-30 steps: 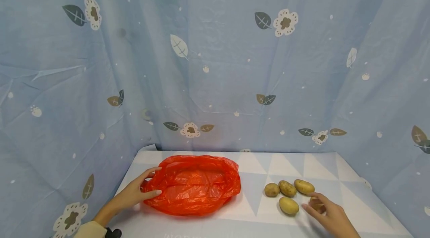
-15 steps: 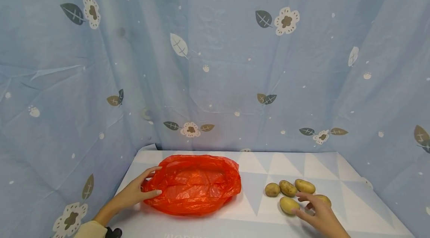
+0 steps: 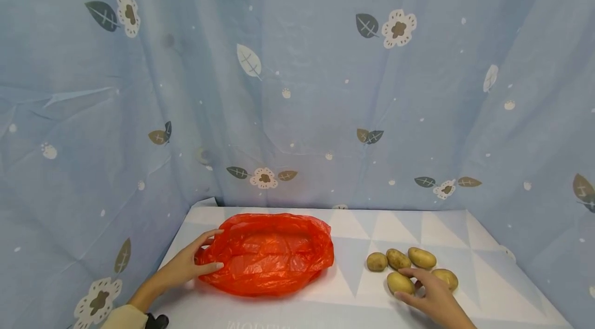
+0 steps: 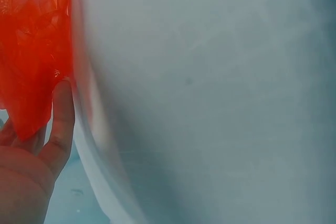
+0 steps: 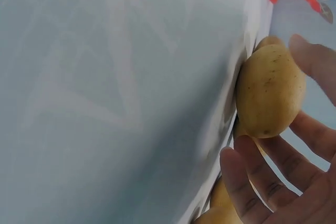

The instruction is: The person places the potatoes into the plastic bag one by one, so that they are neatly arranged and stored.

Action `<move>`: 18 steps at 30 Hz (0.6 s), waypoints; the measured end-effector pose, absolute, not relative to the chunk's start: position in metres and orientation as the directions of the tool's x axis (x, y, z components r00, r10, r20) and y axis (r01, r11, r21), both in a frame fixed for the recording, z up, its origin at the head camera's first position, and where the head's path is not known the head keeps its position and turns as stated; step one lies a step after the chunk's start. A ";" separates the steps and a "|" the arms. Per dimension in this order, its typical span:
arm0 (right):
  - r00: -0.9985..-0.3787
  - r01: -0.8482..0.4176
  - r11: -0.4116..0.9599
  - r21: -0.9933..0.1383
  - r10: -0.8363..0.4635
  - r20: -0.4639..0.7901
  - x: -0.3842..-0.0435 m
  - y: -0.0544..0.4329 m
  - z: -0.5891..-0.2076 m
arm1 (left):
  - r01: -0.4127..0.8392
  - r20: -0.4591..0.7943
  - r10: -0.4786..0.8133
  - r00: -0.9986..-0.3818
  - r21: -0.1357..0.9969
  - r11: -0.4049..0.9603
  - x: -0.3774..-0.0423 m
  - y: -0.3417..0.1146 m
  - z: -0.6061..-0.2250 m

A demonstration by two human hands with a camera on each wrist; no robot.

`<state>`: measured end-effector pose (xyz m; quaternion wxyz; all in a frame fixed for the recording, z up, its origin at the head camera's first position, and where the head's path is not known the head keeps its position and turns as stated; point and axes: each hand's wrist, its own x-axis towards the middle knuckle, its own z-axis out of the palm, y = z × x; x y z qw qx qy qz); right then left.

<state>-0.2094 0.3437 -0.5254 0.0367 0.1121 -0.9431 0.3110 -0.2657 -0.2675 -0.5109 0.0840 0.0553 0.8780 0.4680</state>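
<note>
Potato (image 5: 270, 90), oval, yellowish, dark-specked, between loosely spread right fingers (image 5: 286, 159); left fingers (image 3: 204, 238) curled on glossy red bag (image 3: 269, 264).

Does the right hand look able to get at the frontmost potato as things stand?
Probably yes: the right hand curves around the frontmost potato, and no other object appears between them.

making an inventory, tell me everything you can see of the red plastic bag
The red plastic bag looks thin, glossy, translucent and crinkled. It sits on the triangle-patterned tabletop, left of the potatoes and apart from them. Its wide mouth gapes open towards the head camera, the edge loosely bunched; no handles can be made out. The left-hand grip holds its left side between thumb and fingers.
</note>
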 end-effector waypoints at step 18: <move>-0.994 -0.108 0.855 -0.507 -0.098 0.045 -0.214 0.331 -0.523 | 0.015 -0.103 0.190 -0.976 0.844 0.536 -0.267 -0.269 -0.515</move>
